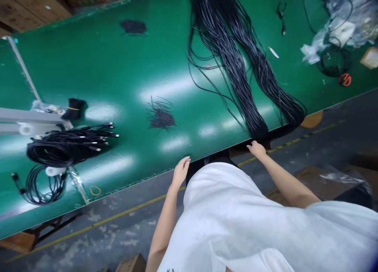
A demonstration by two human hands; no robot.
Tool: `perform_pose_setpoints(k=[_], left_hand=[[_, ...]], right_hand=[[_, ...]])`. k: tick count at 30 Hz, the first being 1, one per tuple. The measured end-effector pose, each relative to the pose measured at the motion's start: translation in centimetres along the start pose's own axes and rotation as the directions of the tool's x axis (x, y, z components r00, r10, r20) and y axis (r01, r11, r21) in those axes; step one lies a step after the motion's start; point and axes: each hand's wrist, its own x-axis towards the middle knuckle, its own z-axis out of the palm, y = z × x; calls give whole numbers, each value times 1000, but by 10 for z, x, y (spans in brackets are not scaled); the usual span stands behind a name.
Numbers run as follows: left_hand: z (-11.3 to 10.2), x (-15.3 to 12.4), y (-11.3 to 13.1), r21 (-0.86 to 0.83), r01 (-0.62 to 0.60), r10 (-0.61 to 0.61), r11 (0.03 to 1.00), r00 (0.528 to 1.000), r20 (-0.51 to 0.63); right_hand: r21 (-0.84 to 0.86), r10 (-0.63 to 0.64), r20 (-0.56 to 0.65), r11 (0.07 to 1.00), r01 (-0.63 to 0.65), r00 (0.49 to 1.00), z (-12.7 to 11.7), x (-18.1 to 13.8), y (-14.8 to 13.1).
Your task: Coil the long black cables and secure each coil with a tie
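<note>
My left hand (180,171) is at the table's near edge, its fingers loosely stretched and holding nothing that I can see. My right hand (257,149) is just below the same edge, with thumb and fingers slightly apart. Right above it, the folded end of a long bundle of black cables (240,75) reaches the edge; whether the fingers touch it I cannot tell. A second black cable bundle (265,73) lies alongside to the right, its looped end hanging over the edge. A pile of short thin black strips (162,117) lies on the green tabletop beyond my left hand.
Coiled black cables (50,148) with metal plugs lie at the left beside a grey metal bar (26,116). Another dark pile (133,26) sits farther back. Clear plastic bags (351,22) and a black coil (333,61) are at the far right. Cardboard boxes (35,6) stand behind the table.
</note>
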Motion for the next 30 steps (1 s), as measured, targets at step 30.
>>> perform_pose_setpoints(k=[30], left_hand=[[276, 37, 199, 127, -539, 444, 833, 787, 429]], right_hand=[[682, -927, -373, -303, 666, -40, -237, -199, 74]])
